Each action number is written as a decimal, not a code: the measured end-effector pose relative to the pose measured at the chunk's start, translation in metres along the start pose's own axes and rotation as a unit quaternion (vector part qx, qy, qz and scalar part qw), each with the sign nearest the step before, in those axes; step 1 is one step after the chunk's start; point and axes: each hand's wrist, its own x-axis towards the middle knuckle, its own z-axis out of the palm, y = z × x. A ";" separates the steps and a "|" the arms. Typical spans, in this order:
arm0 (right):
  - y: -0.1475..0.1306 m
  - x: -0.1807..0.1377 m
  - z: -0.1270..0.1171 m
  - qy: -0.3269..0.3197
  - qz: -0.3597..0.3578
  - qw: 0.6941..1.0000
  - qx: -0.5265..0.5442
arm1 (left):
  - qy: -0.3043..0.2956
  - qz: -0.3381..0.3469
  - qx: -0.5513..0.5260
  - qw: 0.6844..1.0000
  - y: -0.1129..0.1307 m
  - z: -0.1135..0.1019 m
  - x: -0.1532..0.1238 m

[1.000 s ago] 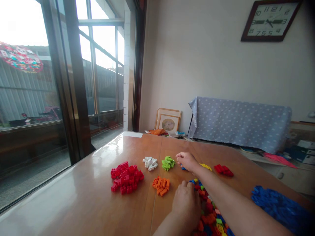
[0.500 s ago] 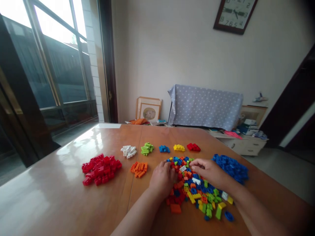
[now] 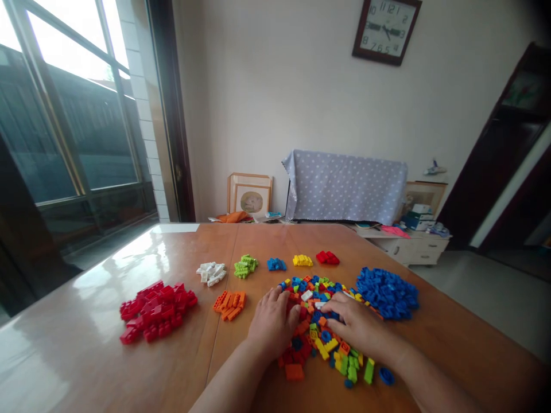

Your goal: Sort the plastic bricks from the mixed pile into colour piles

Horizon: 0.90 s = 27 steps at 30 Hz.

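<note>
The mixed bricks were heaped at lower centre of the frame on the surface. The left hand was laid flat and released on the heap's left edge. The right hand was curled over its middle; whether a brick was pinched could not be told. Blue bricks were piled just to the right, orange bricks to the left.

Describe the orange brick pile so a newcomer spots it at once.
On the glossy brown wooden table, look between the big red brick heap and the left hand. The small pile of orange plastic bricks lies there, nearer than the white pile, the only all-orange group.
</note>
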 end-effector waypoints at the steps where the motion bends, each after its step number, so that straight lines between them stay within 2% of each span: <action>1: 0.001 0.005 0.001 0.004 -0.003 1.000 -0.003 | -0.001 -0.001 -0.001 1.000 0.000 0.000 0.000; 7: 0.011 0.016 0.007 0.068 -0.018 0.997 0.030 | -0.005 -0.002 0.002 1.000 0.003 -0.005 0.001; 16: 0.033 0.004 0.009 0.230 0.049 0.966 0.109 | 0.003 0.001 -0.021 1.000 0.002 -0.005 0.001; 22: 0.047 0.002 0.008 0.222 0.101 0.957 0.156 | -0.001 -0.008 -0.023 1.000 -0.001 -0.002 0.003; 27: 0.043 0.002 0.009 0.204 0.093 0.958 0.181 | -0.002 -0.014 -0.021 1.000 0.000 -0.002 0.004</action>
